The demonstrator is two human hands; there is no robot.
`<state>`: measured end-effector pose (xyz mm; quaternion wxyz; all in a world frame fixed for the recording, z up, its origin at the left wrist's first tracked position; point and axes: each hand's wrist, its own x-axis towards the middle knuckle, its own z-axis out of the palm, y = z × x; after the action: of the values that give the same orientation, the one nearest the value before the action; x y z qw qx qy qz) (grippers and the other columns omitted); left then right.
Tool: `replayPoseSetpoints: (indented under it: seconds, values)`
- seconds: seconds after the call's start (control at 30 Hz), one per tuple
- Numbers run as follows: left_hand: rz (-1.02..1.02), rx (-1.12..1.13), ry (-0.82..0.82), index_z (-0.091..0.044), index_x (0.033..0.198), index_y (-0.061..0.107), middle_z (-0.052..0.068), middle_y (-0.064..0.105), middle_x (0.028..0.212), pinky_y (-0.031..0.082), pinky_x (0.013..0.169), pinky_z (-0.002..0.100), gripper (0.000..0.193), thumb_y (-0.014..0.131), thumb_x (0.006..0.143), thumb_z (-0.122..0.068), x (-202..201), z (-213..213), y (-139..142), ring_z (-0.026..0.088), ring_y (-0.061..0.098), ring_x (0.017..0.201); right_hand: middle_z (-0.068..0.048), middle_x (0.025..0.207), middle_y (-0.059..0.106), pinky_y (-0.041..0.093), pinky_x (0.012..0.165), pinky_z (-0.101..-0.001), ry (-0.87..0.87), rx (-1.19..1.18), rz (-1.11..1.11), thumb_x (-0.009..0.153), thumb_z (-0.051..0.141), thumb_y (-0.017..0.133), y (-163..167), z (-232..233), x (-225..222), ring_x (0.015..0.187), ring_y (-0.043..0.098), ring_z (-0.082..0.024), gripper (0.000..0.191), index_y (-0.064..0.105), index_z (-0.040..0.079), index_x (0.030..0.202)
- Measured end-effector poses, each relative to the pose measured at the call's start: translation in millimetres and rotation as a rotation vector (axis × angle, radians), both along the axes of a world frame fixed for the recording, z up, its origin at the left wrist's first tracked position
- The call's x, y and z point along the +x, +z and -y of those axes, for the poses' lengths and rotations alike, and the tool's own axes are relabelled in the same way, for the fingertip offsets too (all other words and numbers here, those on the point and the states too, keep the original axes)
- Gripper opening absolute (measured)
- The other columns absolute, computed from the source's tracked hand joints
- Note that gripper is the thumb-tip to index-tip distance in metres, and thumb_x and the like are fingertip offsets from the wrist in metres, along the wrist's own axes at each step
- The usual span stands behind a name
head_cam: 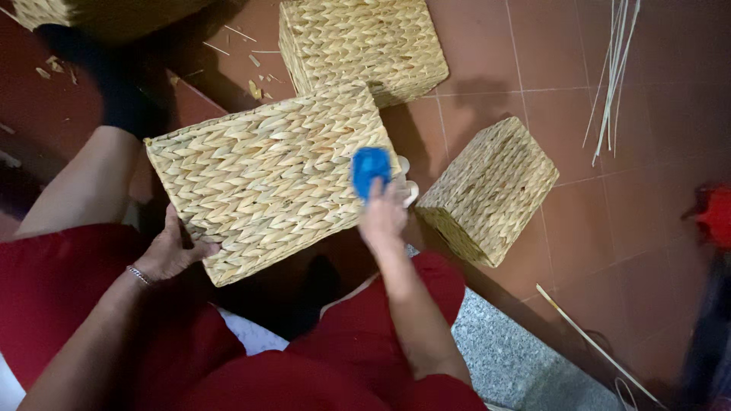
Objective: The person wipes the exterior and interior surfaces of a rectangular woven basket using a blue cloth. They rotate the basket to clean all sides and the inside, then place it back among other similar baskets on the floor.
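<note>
My left hand (171, 255) clamps the lower edge of the woven basket (266, 179), tilted on my lap. My right hand (381, 217) closes on a blue tool (371, 171) at its right rim. I judge the weave complete; only finishing that edge seems left.

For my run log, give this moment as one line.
left hand grips woven basket edge | right hand holds blue object on it
</note>
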<state>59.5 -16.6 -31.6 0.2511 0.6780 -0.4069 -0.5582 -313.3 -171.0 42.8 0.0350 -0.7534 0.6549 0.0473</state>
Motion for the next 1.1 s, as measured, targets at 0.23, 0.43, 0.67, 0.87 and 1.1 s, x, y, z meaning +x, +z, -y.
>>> replayPoseSetpoints:
  seconds: [0.23, 0.43, 0.67, 0.87, 1.1]
  values:
    - [0.082, -0.054, -0.026, -0.010, 0.156, 0.008, 0.017, 0.049, 0.149, 0.035, 0.118, 0.039, 0.121, 0.091, 0.069, -0.022, 2.7, -3.7, -4.8, 0.025, 0.044, 0.141, -0.023, 0.113, 0.050, 0.054, 0.060, -0.0480, 0.691, 0.149, 0.247, 0.082, 0.007, 0.062, 12.8, -125.7, 92.8, 0.096, 0.056, -0.039, 0.061, 0.045, -0.001, 0.140]
    - [0.044, -0.068, 0.009, -0.010, 0.158, 0.006, 0.016, 0.049, 0.148, 0.037, 0.115, 0.038, 0.125, 0.090, 0.066, -0.021, 2.0, -5.5, -7.5, 0.023, 0.046, 0.138, -0.022, 0.115, 0.048, 0.054, 0.060, -0.0455, 0.739, 0.250, 0.295, 0.078, -0.002, 0.062, 6.8, -109.9, 74.9, 0.100, 0.054, -0.038, 0.062, 0.052, 0.008, 0.139]
    - [0.078, 0.033, 0.000, -0.010, 0.160, 0.003, 0.021, 0.049, 0.150, 0.038, 0.117, 0.040, 0.130, 0.091, 0.065, -0.031, 1.9, -2.0, 3.0, 0.029, 0.046, 0.141, -0.023, 0.121, 0.054, 0.059, 0.069, -0.0461, 0.332, 0.032, -0.055, 0.076, -0.002, 0.069, 9.5, 0.8, -8.3, 0.104, 0.058, -0.040, 0.065, 0.056, 0.012, 0.138]
    - [0.087, 0.064, 0.042, -0.007, 0.159, 0.010, 0.024, 0.050, 0.148, 0.042, 0.114, 0.044, 0.130, 0.092, 0.063, -0.037, 8.3, 0.5, -3.3, 0.033, 0.049, 0.139, -0.017, 0.117, 0.064, 0.053, 0.091, -0.0512, 0.026, -0.046, 0.164, 0.078, 0.017, 0.083, 9.1, 70.2, -54.2, 0.114, 0.057, -0.042, 0.062, 0.063, 0.014, 0.136]
    - [-0.099, -0.162, 0.352, 0.002, 0.152, 0.035, 0.020, 0.061, 0.138, 0.050, 0.105, 0.039, 0.089, 0.081, 0.085, -0.033, 19.2, 37.2, -16.5, 0.026, 0.061, 0.123, -0.008, 0.121, 0.069, 0.055, 0.093, -0.0320, -0.164, 0.060, 1.122, 0.084, 0.008, 0.081, -45.6, 145.4, -56.1, 0.106, 0.069, -0.018, 0.049, 0.067, 0.004, 0.130]
